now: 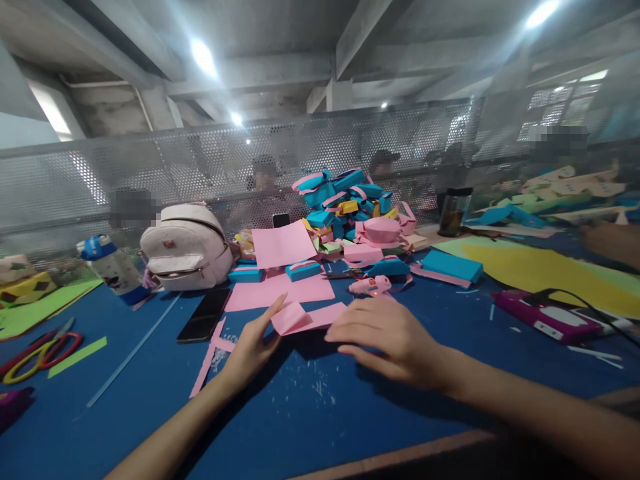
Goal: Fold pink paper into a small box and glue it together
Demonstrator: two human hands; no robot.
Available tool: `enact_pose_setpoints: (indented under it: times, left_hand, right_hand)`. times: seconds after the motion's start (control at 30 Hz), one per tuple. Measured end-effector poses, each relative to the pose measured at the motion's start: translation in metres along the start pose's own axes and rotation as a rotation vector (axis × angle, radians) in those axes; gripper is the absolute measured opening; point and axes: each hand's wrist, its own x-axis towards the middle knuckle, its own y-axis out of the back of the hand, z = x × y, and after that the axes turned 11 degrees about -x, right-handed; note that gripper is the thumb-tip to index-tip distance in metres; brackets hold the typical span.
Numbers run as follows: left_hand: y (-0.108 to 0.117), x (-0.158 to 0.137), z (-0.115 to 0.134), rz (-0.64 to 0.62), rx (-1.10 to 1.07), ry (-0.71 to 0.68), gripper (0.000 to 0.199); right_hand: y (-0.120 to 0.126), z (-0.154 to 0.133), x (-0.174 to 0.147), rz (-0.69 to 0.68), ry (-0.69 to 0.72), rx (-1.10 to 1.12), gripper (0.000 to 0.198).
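Note:
A pink paper strip [320, 319] with a folded left end is held just above the blue table, between my two hands. My left hand [256, 341] grips the folded end, thumb above and fingers partly hidden behind it. At the other end, the fingers of my right hand [380, 337] close over the strip and cover its edge. Right behind my right hand lies a pink glue gun [371, 287]. Pink sheets [285, 245] and small blue paper boxes [303, 270] sit beyond the strip. A narrow pink strip [205, 365] lies beside my left wrist.
Blue, pink and yellow paper pieces form a tall heap [345, 200] at the back. Leftward are a black phone [205, 316], a pale backpack [185, 247], a bottle [113, 267] and scissors [43, 357]. A purple device with a cable [545, 319] lies right.

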Motion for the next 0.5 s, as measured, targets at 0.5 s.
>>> enact_pose_setpoints:
  times: [0.5]
  left_hand:
    - [0.008,0.001,0.001,0.066,0.089,0.032,0.063]
  right_hand:
    - [0.001,0.089,-0.077,-0.531,-0.909,0.111,0.045]
